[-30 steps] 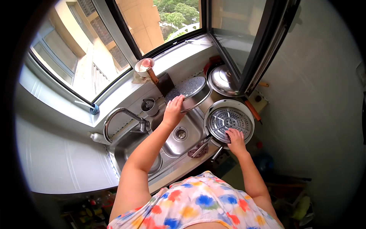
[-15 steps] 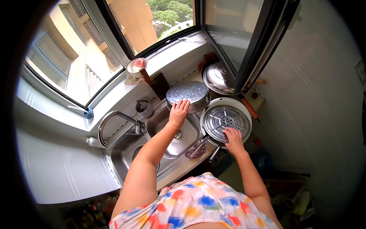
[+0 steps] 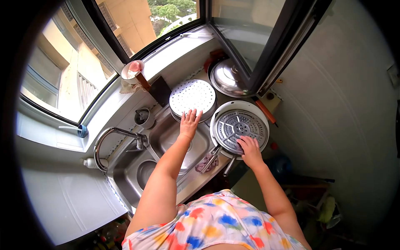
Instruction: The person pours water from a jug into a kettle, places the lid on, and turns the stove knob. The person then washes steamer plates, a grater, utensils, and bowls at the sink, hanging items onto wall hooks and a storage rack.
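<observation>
Over the sink corner sits a round metal steamer tier, its perforated surface facing up. My left hand reaches to its near edge, fingers spread and tips at the rim. To the right, a white basin holds a round slotted steamer rack. My right hand rests over the rack's near right side with fingers stretched out. Whether either hand's fingertips press or only touch the metal cannot be made out. Metal handles stick out from below the basin.
A double sink with a curved faucet lies at left. Behind stand a cleaver, a grey cup and a lidded pan. An open window sash hangs over the counter. A bowl sits on the sill.
The view has shifted, so the counter appears farther left. The steamer tier's top now looks brighter and more face-on. Both hands stay at the same metal pieces.
</observation>
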A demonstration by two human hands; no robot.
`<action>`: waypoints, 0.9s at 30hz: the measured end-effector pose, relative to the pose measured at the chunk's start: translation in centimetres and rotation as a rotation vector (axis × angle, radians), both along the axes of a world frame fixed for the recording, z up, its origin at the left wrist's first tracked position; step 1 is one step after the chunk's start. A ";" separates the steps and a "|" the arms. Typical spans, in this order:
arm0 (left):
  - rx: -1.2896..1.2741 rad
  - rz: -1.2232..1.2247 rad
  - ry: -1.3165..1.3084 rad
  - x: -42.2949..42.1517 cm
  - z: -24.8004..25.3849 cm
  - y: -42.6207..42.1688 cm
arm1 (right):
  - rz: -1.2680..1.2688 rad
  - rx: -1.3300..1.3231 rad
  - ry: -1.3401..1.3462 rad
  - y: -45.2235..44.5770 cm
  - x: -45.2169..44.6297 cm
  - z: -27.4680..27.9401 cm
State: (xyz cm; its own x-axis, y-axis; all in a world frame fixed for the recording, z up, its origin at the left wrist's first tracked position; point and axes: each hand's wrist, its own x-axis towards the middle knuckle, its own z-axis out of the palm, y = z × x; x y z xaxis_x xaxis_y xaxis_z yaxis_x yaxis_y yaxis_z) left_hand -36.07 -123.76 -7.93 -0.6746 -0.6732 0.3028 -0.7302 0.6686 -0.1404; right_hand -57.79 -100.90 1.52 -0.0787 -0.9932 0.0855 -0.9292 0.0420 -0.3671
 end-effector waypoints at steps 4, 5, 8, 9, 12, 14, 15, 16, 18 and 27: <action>-0.006 -0.005 0.013 -0.4 -1.7 0.0 | 0.006 0.003 0.007 -0.1 -0.2 -0.2; -0.007 -0.007 0.024 -0.4 -2.1 -0.1 | 0.007 0.005 0.004 -0.2 -0.1 -0.1; -0.006 -0.005 0.023 -0.6 -3.0 -0.1 | 0.002 -0.005 -0.034 -0.3 0.1 0.5; -0.005 -0.003 0.017 -0.8 -3.2 0.0 | 0.000 -0.011 -0.052 -0.3 0.1 0.6; 0.060 0.002 0.030 -0.9 -2.7 0.1 | 0.021 -0.017 0.010 -0.2 -0.2 0.0; 0.070 -0.002 0.027 -0.9 -1.8 0.5 | 0.044 -0.054 -0.011 -0.1 -0.4 -0.2; 0.072 -0.005 0.028 -1.0 -1.2 0.8 | 0.055 -0.075 -0.020 -0.1 -0.7 -0.1; 0.098 -0.001 0.058 -1.0 -0.5 1.2 | 0.071 -0.085 -0.011 -0.1 -1.0 0.1; 0.142 0.011 0.113 -0.7 1.2 2.1 | 0.104 -0.112 0.001 -0.3 -1.4 0.8; 0.278 0.060 0.407 0.0 9.9 8.3 | 0.115 -0.417 0.042 -2.5 -4.7 5.0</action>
State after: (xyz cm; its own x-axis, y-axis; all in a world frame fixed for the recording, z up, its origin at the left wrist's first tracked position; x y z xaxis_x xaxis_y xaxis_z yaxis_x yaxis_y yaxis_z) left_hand -36.09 -115.49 1.99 -0.4961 -0.8001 0.3372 -0.7272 0.5951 0.3420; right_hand -62.50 -103.42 6.54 0.0425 -0.8750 0.4823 -0.9339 -0.2064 -0.2921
